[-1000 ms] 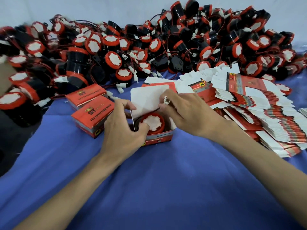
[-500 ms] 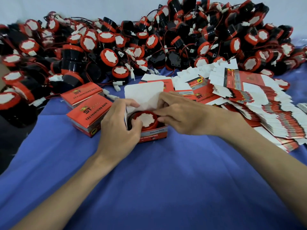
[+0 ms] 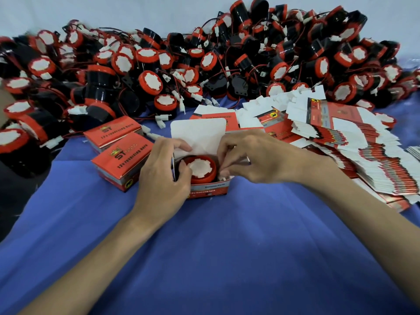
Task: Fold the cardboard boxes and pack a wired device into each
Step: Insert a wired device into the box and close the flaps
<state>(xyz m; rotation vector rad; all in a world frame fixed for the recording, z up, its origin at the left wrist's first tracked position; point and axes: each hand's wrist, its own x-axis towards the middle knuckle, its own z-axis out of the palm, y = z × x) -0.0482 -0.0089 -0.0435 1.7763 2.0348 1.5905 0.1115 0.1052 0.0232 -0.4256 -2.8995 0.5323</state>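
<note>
Open box [image 3: 208,192] holds a red device [image 3: 201,168]; left hand [image 3: 159,180], right hand [image 3: 256,160] grip its sides.

I see a table draped in a blue cloth [image 3: 227,246]. A heap of black-and-red wired devices [image 3: 204,60] fills its back. Flat box blanks [image 3: 363,151] fan out at right. Two closed red boxes [image 3: 120,160] sit just left of an open box [image 3: 209,192].

Device [image 3: 201,168] body: sunk in the open box [image 3: 208,189], only the top visible.
Box left side: covered by left hand [image 3: 159,176].
Loose devices [image 3: 13,139] far left of box: blurred, cut by the picture edge.
</note>
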